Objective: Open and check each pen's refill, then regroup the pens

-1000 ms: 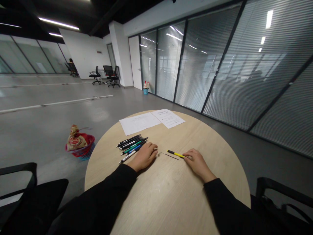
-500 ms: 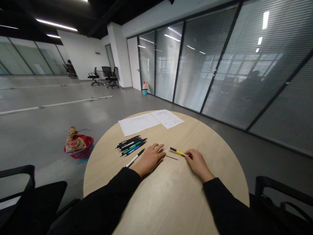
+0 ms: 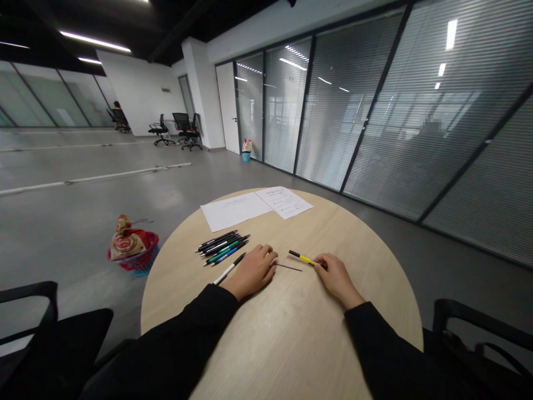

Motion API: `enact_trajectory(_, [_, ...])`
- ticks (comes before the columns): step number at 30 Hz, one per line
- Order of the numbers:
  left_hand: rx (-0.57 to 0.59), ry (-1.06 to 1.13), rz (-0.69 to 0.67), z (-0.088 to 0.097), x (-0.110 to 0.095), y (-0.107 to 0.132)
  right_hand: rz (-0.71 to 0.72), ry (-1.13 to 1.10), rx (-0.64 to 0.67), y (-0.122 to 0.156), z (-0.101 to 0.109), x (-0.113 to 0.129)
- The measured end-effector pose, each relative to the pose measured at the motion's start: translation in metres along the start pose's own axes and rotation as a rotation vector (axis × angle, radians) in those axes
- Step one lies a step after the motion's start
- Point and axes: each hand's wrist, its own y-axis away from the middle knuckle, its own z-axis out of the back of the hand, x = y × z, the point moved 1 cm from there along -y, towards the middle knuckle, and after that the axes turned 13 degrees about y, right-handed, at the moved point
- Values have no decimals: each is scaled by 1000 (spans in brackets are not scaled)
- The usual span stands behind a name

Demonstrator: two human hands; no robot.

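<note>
My left hand [image 3: 251, 270] rests on the round wooden table [image 3: 291, 344] with its fingertips curled down at the near end of a thin dark pen refill [image 3: 288, 268]. My right hand [image 3: 335, 274] lies palm down and pinches the end of a yellow and black pen barrel [image 3: 302, 257]. A white and black pen [image 3: 229, 268] lies just left of my left hand. Beyond it, several black, green and blue pens [image 3: 222, 246] lie side by side.
Two printed sheets of paper [image 3: 256, 206] lie at the table's far edge. Black chairs stand at the near left [image 3: 37, 333] and near right [image 3: 478, 344]. A red basket with a bag [image 3: 133, 247] sits on the floor to the left.
My left hand slid right from the white pen to the thin refill and curled its fingertips there. The small loose part seen beside the refill is now hidden. My right hand hardly moved.
</note>
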Motion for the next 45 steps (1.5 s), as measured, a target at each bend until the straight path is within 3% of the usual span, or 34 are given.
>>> enact_trajectory(8, [-1, -99, -112, -19, 7, -12, -16, -3, -5, -1, -3, -2])
enact_trajectory(17, [64, -255, -249, -19, -4, -9, -33, -42, -20, -2, -3, -4])
enact_trajectory(20, [38, -233, -220, -14, -4, -6, -53, -79, -39, -2, -3, -6])
enact_trajectory(25, [-142, -75, -15, 1, 13, 0, -93, -165, -47, 0, -2, -7])
enact_trajectory(31, [-281, 34, 37, 3, 28, 3, -88, -221, -39, 1, 0, -4])
enact_trajectory(45, [-195, 86, -26, 5, 18, 2, -82, -250, -48, 1, 1, -1])
